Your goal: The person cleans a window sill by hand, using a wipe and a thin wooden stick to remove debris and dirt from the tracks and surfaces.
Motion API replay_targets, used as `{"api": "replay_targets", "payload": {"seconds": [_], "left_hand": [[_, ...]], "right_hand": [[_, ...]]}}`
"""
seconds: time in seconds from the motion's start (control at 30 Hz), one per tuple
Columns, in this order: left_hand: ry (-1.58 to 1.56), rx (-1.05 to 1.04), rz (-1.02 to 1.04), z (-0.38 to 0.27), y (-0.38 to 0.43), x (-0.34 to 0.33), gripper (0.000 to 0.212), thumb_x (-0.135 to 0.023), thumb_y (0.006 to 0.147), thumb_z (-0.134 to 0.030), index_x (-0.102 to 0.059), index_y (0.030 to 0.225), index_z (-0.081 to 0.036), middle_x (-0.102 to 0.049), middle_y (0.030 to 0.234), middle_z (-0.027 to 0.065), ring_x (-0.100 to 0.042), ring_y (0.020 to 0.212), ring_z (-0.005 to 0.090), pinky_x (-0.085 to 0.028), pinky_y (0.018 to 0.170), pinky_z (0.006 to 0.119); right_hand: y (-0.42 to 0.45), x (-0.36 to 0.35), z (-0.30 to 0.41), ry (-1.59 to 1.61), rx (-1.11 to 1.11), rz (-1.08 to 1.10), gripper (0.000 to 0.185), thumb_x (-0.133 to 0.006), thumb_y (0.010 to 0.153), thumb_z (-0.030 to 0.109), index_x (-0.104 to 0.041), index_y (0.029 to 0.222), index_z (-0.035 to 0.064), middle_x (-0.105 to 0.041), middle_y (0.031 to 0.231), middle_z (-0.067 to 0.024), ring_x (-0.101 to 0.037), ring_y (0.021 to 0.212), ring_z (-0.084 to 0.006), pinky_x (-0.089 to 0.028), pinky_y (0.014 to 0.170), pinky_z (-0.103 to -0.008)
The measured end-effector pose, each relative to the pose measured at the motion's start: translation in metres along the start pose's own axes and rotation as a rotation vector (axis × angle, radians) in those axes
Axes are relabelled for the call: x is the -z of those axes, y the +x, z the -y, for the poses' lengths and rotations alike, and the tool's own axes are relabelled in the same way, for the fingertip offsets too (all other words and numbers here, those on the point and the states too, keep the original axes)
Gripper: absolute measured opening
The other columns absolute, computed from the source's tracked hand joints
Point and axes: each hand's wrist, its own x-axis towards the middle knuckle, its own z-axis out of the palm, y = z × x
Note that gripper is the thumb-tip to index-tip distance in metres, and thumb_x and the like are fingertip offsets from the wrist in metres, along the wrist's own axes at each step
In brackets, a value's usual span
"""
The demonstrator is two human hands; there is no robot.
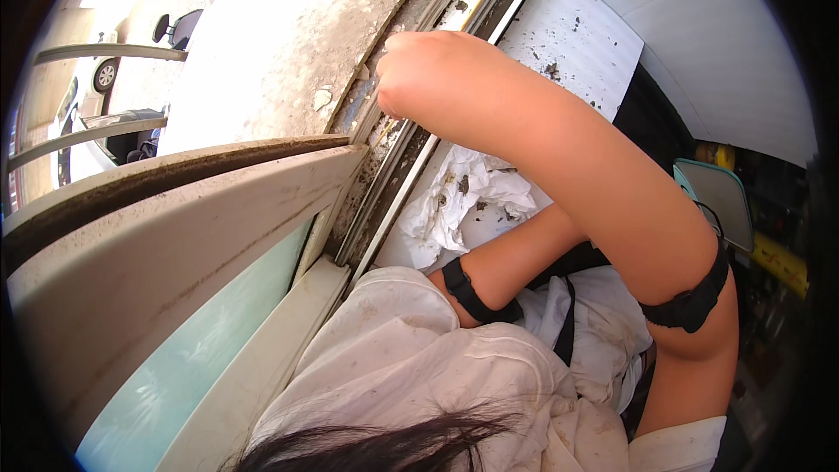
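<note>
My right hand (419, 72) is bent down over the dirty window track (393, 164), its fingers curled in. The back of the hand hides whether anything is in it. Dark grime and flakes lie along the grooves. My left forearm (531, 252) passes beneath the right one, and the left hand is out of sight. Crumpled white paper (452, 196), soiled with dark crumbs, lies on the white surface beside the track. More dark debris is scattered over a white panel (577, 39) beyond my right forearm.
A sliding window sash (196, 210) with a dusty frame stands at the left. Outside is a rough concrete ledge (354, 33) with metal bars (111, 51) and parked cars past it. At the right are a teal-rimmed object (718, 203) and a yellow item (777, 262).
</note>
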Motion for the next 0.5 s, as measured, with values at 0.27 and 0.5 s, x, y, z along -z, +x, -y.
{"api": "replay_targets", "payload": {"seconds": [0.27, 0.5], "left_hand": [[0.004, 0.010, 0.004, 0.003, -0.008, 0.000, 0.026, -0.081, 0.113, -0.022, -0.093, 0.130, -0.006, -0.090, 0.129, 0.0194, -0.086, 0.119, 0.0443, -0.068, 0.108, 0.053], [0.008, 0.010, 0.003, 0.006, -0.014, -0.002, 0.027, -0.080, 0.114, -0.023, -0.093, 0.131, -0.006, -0.090, 0.130, 0.0192, -0.086, 0.118, 0.0442, -0.069, 0.108, 0.053]], "right_hand": [[0.000, 0.020, 0.011, 0.088, -0.052, 0.283, 0.008, -0.086, 0.090, 0.005, -0.086, 0.084, 0.0105, -0.080, 0.097, -0.0071, -0.079, 0.114, -0.0311, -0.072, 0.093, -0.0456], [0.000, 0.024, 0.017, 0.057, -0.089, 0.330, 0.010, -0.087, 0.089, 0.002, -0.085, 0.085, 0.0108, -0.083, 0.102, -0.0085, -0.082, 0.112, -0.0321, -0.073, 0.091, -0.0447]]}}
